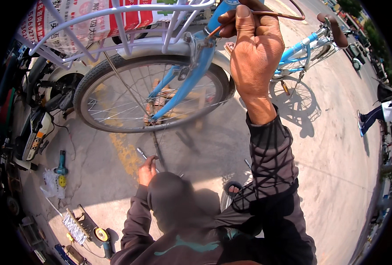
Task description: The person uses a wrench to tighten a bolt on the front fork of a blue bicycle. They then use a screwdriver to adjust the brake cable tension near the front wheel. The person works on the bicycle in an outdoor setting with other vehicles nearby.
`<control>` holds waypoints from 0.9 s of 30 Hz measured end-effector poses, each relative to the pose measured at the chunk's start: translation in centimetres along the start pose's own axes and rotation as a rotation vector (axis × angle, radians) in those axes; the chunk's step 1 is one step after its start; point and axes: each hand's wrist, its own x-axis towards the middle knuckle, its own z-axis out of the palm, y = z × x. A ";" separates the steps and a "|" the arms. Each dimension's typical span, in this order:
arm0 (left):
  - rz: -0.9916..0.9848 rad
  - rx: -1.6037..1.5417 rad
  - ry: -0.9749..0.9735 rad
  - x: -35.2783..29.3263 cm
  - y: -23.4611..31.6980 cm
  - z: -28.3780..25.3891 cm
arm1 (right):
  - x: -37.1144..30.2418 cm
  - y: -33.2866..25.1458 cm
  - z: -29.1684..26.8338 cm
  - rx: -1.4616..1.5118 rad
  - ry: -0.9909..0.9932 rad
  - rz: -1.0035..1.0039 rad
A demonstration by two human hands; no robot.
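Note:
A blue bicycle (171, 98) stands before me, its front wheel (86, 115) turned toward the left and a lavender-white wire basket (129, 6) above it. Up by the head tube, my right hand (258, 62) is closed, with a brown cable (279, 14) running through its fingers. The cable curves out to the right and also reaches down toward the fork crown. Low beneath the wheel, my left hand (148, 171) is closed on a thin silver metal rod (141, 153). My hooded head and shoulder partly cover the rod's lower end, so its kind does not show.
An electric scooter (36, 137) is parked at the left. On the concrete lie a teal power tool (61, 162), a plastic bag (52, 181), a wound white cable (74, 229) and an angle grinder (102, 236). A pedestrian (375, 117) walks at the far right.

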 end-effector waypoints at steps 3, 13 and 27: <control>-0.025 -0.061 0.018 0.3 -0.7 0.2 | -0.2 0.8 0.2 0.124 0.014 0.020; -0.079 -0.118 -0.147 -0.6 -0.3 1.8 | 1.2 -2.8 -0.5 -0.249 -0.384 0.046; 0.104 -0.135 -0.540 1.2 2.4 5.9 | -16.3 9.0 -2.8 -0.413 -0.262 0.430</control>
